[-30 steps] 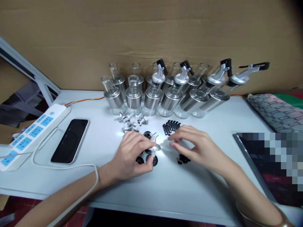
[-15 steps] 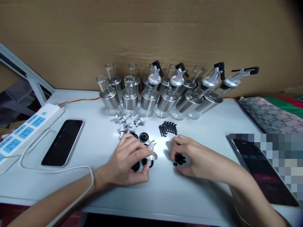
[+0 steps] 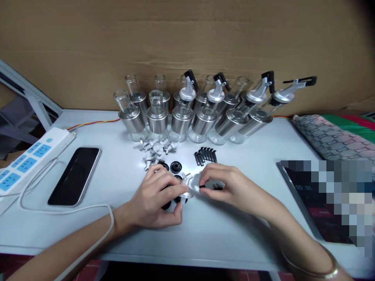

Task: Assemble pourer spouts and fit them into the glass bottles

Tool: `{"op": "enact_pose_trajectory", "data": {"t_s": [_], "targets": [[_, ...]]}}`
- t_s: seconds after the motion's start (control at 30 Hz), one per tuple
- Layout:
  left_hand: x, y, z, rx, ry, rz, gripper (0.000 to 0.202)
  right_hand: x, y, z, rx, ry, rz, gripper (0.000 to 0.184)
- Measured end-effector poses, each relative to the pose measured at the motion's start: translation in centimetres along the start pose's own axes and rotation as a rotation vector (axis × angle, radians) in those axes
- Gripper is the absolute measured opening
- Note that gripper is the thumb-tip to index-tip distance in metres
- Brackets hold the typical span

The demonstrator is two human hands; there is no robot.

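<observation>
My left hand (image 3: 158, 195) is closed on a silver pourer spout (image 3: 186, 191), gripping its round base between thumb and fingers with the nozzle pointing up. To the right of it, my right hand (image 3: 227, 180) pinches a small black piece (image 3: 202, 187) close beside the spout; a narrow gap seems to separate them. Several small black pieces (image 3: 217, 187) lie under the right hand, partly hidden by it. Round black stoppers (image 3: 176, 167) sit around and beneath my left fingers. Beyond them are a loose heap of silver spouts (image 3: 158, 148) and a row of black levers (image 3: 206, 155).
Glass bottles with metal sleeves (image 3: 158, 120) stand in rows at the back; several carry pourers with black levers. A phone (image 3: 74, 175) and a power strip (image 3: 27, 164) lie left, a dark-screened tablet (image 3: 310, 207) right. A white cable (image 3: 84, 208) crosses my left forearm.
My right hand has moved left from the small black pieces towards the spout, with one piece pinched in its fingers. My left hand keeps the spout in nearly the same place.
</observation>
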State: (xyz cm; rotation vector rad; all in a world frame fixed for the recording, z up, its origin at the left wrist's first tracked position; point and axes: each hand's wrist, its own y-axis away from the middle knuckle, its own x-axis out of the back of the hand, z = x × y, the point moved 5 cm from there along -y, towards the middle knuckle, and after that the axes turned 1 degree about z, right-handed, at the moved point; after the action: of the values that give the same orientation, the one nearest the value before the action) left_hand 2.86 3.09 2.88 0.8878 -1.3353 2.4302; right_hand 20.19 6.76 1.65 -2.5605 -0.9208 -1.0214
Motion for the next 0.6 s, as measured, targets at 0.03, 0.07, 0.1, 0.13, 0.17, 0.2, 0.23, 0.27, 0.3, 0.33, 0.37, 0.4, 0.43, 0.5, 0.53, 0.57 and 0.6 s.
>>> {"op": "enact_pose_trajectory", "data": {"t_s": [0.03, 0.07, 0.1, 0.13, 0.17, 0.2, 0.23, 0.27, 0.3, 0.33, 0.37, 0.4, 0.43, 0.5, 0.53, 0.57, 0.6], "targets": [[0.0, 0.0, 0.0, -0.002, -0.001, -0.007, 0.026, 0.0, -0.1, -0.1, 0.005, -0.045, 0.042, 0.002], [-0.1, 0.0, 0.1, -0.006, -0.004, -0.016, 0.026, -0.1, -0.1, -0.1, 0.007, -0.092, 0.086, 0.003], [-0.2, 0.1, 0.1, -0.013, -0.008, -0.025, 0.027, -0.2, -0.1, -0.2, 0.012, -0.138, 0.133, 0.004], [-0.2, 0.1, 0.2, -0.021, -0.018, -0.037, 0.028, -0.3, -0.2, -0.3, 0.021, -0.174, 0.179, 0.005], [-0.3, 0.2, 0.3, -0.033, -0.031, -0.046, 0.028, -0.4, -0.2, -0.5, 0.033, -0.198, 0.215, 0.007], [-0.4, 0.3, 0.4, -0.044, -0.045, -0.053, 0.028, -0.6, -0.2, -0.6, 0.049, -0.209, 0.238, 0.008], [-0.5, 0.3, 0.5, -0.052, -0.057, -0.06, 0.028, -0.8, -0.2, -0.8, 0.062, -0.212, 0.255, 0.008], [-0.5, 0.3, 0.6, -0.057, -0.067, -0.065, 0.027, -1.0, -0.2, -0.9, 0.068, -0.213, 0.266, 0.007], [-0.5, 0.4, 0.6, -0.059, -0.073, -0.066, 0.027, -1.2, -0.2, -0.9, 0.065, -0.221, 0.272, 0.006], [-0.5, 0.3, 0.7, -0.06, -0.077, -0.067, 0.026, -1.4, -0.2, -0.9, 0.056, -0.239, 0.279, 0.006], [-0.5, 0.3, 0.7, -0.06, -0.08, -0.067, 0.026, -1.4, -0.2, -0.9, 0.042, -0.264, 0.292, 0.006], [-0.5, 0.3, 0.7, -0.059, -0.083, -0.068, 0.026, -1.5, -0.2, -0.8, 0.028, -0.29, 0.31, 0.005], [-0.5, 0.2, 0.6, -0.057, -0.086, -0.065, 0.026, -1.4, -0.1, -0.6, 0.017, -0.31, 0.332, 0.006], [-0.5, 0.2, 0.5, -0.048, -0.086, -0.063, 0.026, -1.3, 0.0, -0.5, 0.016, -0.317, 0.387, 0.012], [-0.4, 0.2, 0.5, -0.043, -0.085, -0.06, 0.026, -1.2, 0.1, -0.4, 0.025, -0.307, 0.412, 0.015], [-0.4, 0.2, 0.4, -0.037, -0.084, -0.055, 0.026, -1.1, 0.1, -0.4, 0.039, -0.292, 0.431, 0.016], [-0.4, 0.2, 0.4, -0.031, -0.084, -0.052, 0.026, -1.0, 0.2, -0.5, 0.054, -0.278, 0.448, 0.017]]}}
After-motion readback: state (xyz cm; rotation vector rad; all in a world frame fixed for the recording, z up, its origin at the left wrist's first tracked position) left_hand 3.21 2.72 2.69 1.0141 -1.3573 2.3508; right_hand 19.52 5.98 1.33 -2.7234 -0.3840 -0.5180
